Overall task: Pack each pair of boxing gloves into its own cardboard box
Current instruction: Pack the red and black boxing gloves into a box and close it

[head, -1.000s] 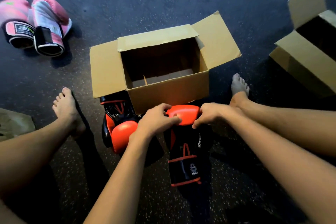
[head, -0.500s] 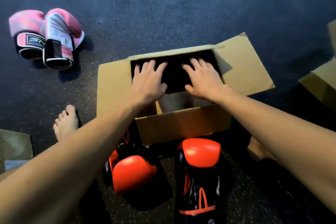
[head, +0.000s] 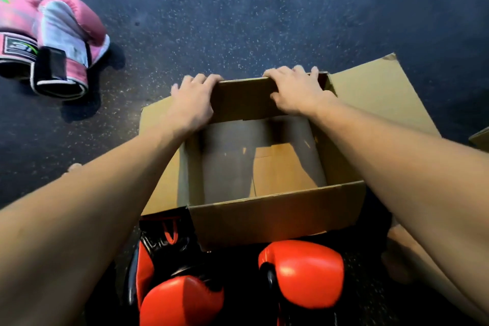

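- On the dark speckled floor (head: 238, 8), between the seated person's legs, the cardboard box (head: 277, 217) stands with its top open and its bottom panel in plain sight.
- Writing: a cuff on the pink gloves (head: 53, 42) carries a white label with block letters and a green stroke, too blurred to read. The cuff of the left one of the red-and-black gloves (head: 182, 299) shows red markings that are not legible either.
- The left hand (head: 193, 103) and the right hand (head: 296, 92) both hold the far flap (head: 243, 98). Their fingers are curled over its top edge and clamped on the cardboard, with the thumbs on its inner face.
- The red-and-black gloves lie outside the box, just beside its near wall, one to the left and one to the right.
- The pink gloves lie side by side, well apart from the box at far left.
- Half a second ago both hands lay flat, fingers spread, on that flap, which covered part of the opening. Now the flap is raised and gripped.
- A second ago both hands were on the right red glove.
- A corner of a second box (head: 480, 140) shows at the right edge.
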